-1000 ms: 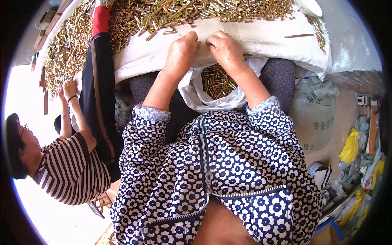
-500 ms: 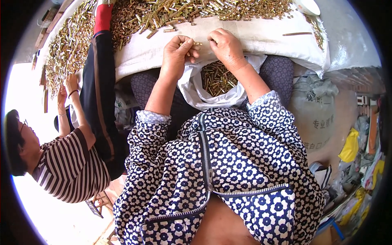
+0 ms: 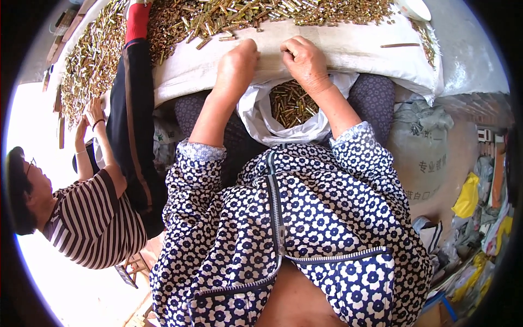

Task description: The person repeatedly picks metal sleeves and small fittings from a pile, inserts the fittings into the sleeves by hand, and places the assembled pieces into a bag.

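Note:
My left hand [image 3: 238, 64] is turned with its back up over the white cloth-covered table [image 3: 348, 50], its fingers curled away from view. Whatever it holds is hidden. A short gap to its right separates it from my right hand [image 3: 306, 62], whose thumb and forefinger are closed together; I cannot make out anything between them. Beyond both hands lies a heap of small brass-coloured cylindrical pieces [image 3: 218, 22], with a few loose ones at its near edge. A white bag [image 3: 255, 117] sits open between my knees, and similar brass pieces [image 3: 293, 103] fill its inside.
On the left a co-worker in a striped shirt [image 3: 92, 223] has both hands [image 3: 91, 113] at the heap's edge. A thin brown stick [image 3: 400, 45] and a white bowl [image 3: 415, 9] lie to the right. Bags and a yellow plastic piece [image 3: 466, 196] clutter the floor.
My left hand has turned over and moved slightly forward, hiding the small brass pieces that showed in its fingers. My right hand has barely moved.

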